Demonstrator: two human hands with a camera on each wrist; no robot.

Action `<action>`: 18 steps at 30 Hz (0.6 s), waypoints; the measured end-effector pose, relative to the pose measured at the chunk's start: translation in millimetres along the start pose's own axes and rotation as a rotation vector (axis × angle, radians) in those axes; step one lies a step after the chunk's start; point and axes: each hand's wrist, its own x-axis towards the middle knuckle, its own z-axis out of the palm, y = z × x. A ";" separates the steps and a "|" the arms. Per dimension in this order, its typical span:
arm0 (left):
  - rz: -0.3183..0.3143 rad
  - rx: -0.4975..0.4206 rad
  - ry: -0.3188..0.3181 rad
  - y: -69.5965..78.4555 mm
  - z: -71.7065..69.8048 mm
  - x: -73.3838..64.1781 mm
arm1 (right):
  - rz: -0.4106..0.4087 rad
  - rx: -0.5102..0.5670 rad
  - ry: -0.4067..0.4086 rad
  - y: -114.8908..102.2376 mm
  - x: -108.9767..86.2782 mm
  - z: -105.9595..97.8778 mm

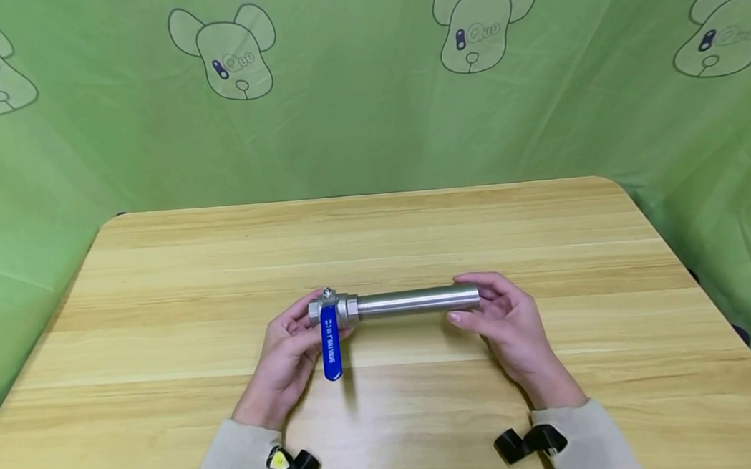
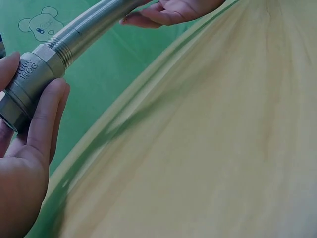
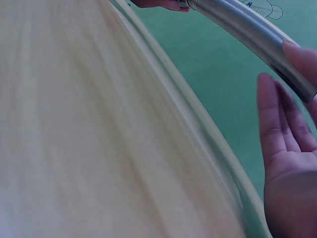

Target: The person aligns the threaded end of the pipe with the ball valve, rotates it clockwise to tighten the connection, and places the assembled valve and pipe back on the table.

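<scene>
A steel ball valve with a long blue lever handle is held up above the table by my left hand. Its thumb passes behind the lever, and its fingers curl round the valve body, as the left wrist view shows. A smooth steel pipe extends rightward from the valve, and some thread shows at the joint. Around the pipe's free end my right hand is spread loosely, forefinger along the far side and thumb on the near side. In the right wrist view its lower fingers are straight and apart from the pipe.
The wooden table has rounded far corners. Behind it and at both sides hangs a green curtain with bear-head drawings. A black wrist camera is strapped at the left sleeve, and another black camera at the right sleeve.
</scene>
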 end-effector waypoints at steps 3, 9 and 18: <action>0.001 0.011 -0.007 1.0 -0.5 -0.5 | -0.006 0.033 -0.002 0.2 0.4 -0.8; 0.005 0.045 0.012 0.3 -0.7 0.3 | 0.041 0.022 -0.002 -0.5 0.3 -2.6; -0.001 0.086 0.036 0.0 -0.1 0.4 | 0.094 -0.018 -0.021 0.7 0.7 -3.4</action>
